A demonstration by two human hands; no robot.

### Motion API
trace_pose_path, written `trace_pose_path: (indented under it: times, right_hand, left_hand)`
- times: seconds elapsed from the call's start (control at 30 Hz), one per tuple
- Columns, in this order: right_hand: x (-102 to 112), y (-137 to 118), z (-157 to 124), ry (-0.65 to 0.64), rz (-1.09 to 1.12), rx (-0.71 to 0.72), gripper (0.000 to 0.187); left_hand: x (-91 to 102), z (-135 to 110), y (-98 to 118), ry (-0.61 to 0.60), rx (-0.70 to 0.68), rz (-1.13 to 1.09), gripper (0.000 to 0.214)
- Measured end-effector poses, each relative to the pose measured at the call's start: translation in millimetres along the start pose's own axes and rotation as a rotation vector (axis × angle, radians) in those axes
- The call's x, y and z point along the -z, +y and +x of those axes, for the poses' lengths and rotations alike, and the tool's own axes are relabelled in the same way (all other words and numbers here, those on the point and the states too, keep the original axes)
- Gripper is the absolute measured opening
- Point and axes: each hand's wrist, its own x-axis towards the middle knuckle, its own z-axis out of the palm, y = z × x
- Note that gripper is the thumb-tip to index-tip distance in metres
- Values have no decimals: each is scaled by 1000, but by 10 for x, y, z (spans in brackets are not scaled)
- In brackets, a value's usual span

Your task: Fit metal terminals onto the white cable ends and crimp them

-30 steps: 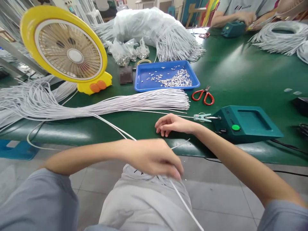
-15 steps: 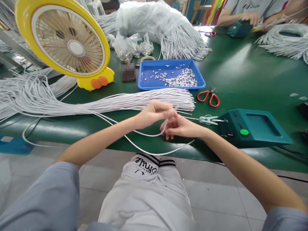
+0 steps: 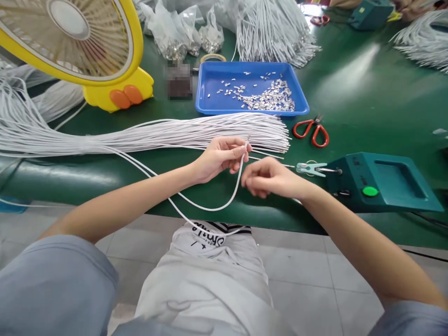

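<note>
My left hand [image 3: 224, 157] is closed in a pinch near the middle of the table, holding a white cable [image 3: 233, 198] close to its frayed tip. The cable loops down from its fingers and back left. Just right of it, my right hand [image 3: 269, 178] has its fingers curled in, slightly blurred; whether anything is in them is hidden. A second white cable [image 3: 185, 216] hangs over the table's front edge. Behind the hands lies a tied bundle of white cables [image 3: 196, 130]. A light green clip [image 3: 311, 168] on a dark green device [image 3: 353, 182] sits right of my right hand.
A blue tray [image 3: 200, 93] of small metal pieces stands behind the bundle, with red-handled cutters [image 3: 313, 130] beside it. At left is a yellow fan [image 3: 138, 84]. Bags of metal parts [image 3: 212, 37], a tape roll [image 3: 213, 57] and more cables [image 3: 273, 32] lie farther back.
My hands have parted: the right one moved away from the left, which keeps the cable tip. The view has tilted down, so the fan and tray sit higher in the picture.
</note>
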Motion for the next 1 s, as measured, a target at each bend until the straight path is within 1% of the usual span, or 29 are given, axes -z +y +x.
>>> trace_pose_path:
  times: [0.07,0.1,0.13,0.17,0.2,0.27,0.33,0.47,0.63,0.77,0.9,1.0]
  right_hand:
    - [23,37,40,412,-25,147,8]
    - [25,58,57,583,-33,217,5]
    - [21,79,71,710,-43,274,3]
    - [13,98,81,788,-61,317,8]
    - [4,114,87,827,-89,352,13]
    - [-13,139,90,840,-163,403,19]
    - [-22,159,88,818,-242,424,20]
    - [-14,197,92,779,-328,399,23]
    - [-8,212,99,762,-356,390,21]
    - [-13,216,101,744,-375,426,15]
    - [-16,227,99,744,-357,459,11]
    - [-19,229,82,745,-341,478,13]
  left_hand:
    - [8,18,-17,25,12,0,28]
    - [7,25,-23,33,24,9,29]
    - [2,30,-28,38,36,23,30]
    - [-5,33,-32,42,43,41,31]
    - [-12,34,-37,43,48,60,32]
    - [-24,31,-44,38,56,99,32]
    - [-27,28,-48,38,73,134,32]
    - [-20,31,-42,57,110,179,33]
    - [-25,41,-32,65,124,172,33]
    - [-27,43,-35,78,130,160,31]
    - [-27,43,-35,79,133,154,19]
    - [-23,41,-25,84,144,143,13]
